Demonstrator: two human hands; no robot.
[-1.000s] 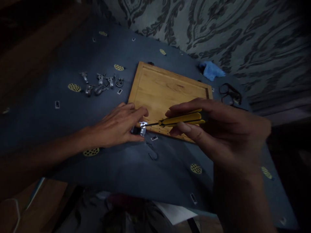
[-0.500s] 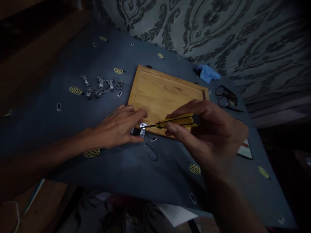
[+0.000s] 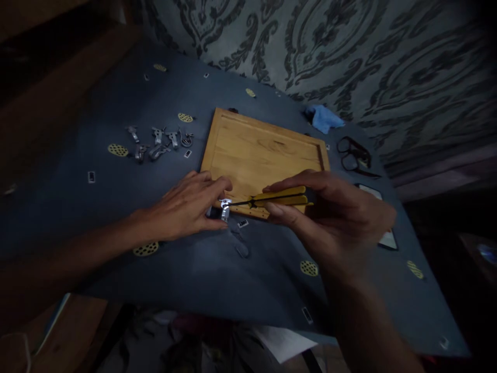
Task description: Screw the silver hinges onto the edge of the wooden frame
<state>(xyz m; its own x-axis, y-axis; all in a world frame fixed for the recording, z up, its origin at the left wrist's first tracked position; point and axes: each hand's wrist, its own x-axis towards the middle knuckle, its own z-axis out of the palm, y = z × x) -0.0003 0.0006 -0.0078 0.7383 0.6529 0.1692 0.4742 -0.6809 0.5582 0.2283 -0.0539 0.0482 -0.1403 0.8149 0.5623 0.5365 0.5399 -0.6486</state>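
My left hand (image 3: pixel 190 207) rests at the near left corner of a shallow wooden box or recessed board (image 3: pixel 260 155). Thumb and fingers pinch a small shiny metal latch (image 3: pixel 225 210) against its near edge. My right hand (image 3: pixel 334 217) grips the yellow and black handle of a screwdriver (image 3: pixel 283 198), held almost level. The dark shaft points left, and its tip meets the latch. A loose curved wire piece (image 3: pixel 241 249) lies just below the latch. Several similar metal latches (image 3: pixel 157 142) lie in a group to the left of the box.
A blue cloth (image 3: pixel 324 118) and dark-framed glasses (image 3: pixel 355 155) lie on the right of the patterned blue tablecloth (image 3: pixel 233 290). Partly behind my right hand is a phone (image 3: pixel 388 239). A patterned wall (image 3: pixel 330 46) rises behind the table. White paper (image 3: pixel 283 343) shows below the front edge.
The view has shifted slightly, showing more of the phone. The screwdriver handle has turned a little in my right fingers. My left hand keeps its hold on the latch.
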